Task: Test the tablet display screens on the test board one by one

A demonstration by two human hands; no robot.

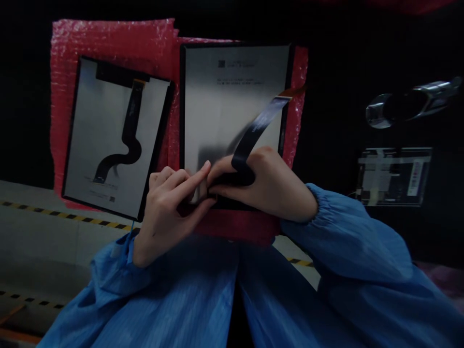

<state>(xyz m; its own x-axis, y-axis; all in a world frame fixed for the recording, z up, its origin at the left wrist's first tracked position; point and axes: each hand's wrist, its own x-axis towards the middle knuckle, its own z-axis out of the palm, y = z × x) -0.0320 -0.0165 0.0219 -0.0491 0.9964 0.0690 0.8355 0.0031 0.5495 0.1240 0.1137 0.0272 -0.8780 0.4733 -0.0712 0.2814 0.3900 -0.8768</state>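
Note:
In front of me a display panel (232, 111) lies with its pale back up, framed in black. From its upper right edge a dark flex cable (253, 130) bends down and across into my right hand (270, 183), whose thumb and fingers are closed round its lower part. My left hand (172, 203) meets it at the panel's lower edge, thumb and index finger pinching at the cable's end. The fingertips partly hide that end. To the left lies a second display panel (90, 140), slightly turned, with its own curved flex cable (132, 121) resting on top.
Pink bubble wrap (68, 43) lies under both panels. On the dark table at the right are a transparent tape dispenser or similar shiny ring-shaped object (379, 112) and a tablet-like circuit assembly (395, 176). Yellow-black striped tape (68, 212) marks the floor.

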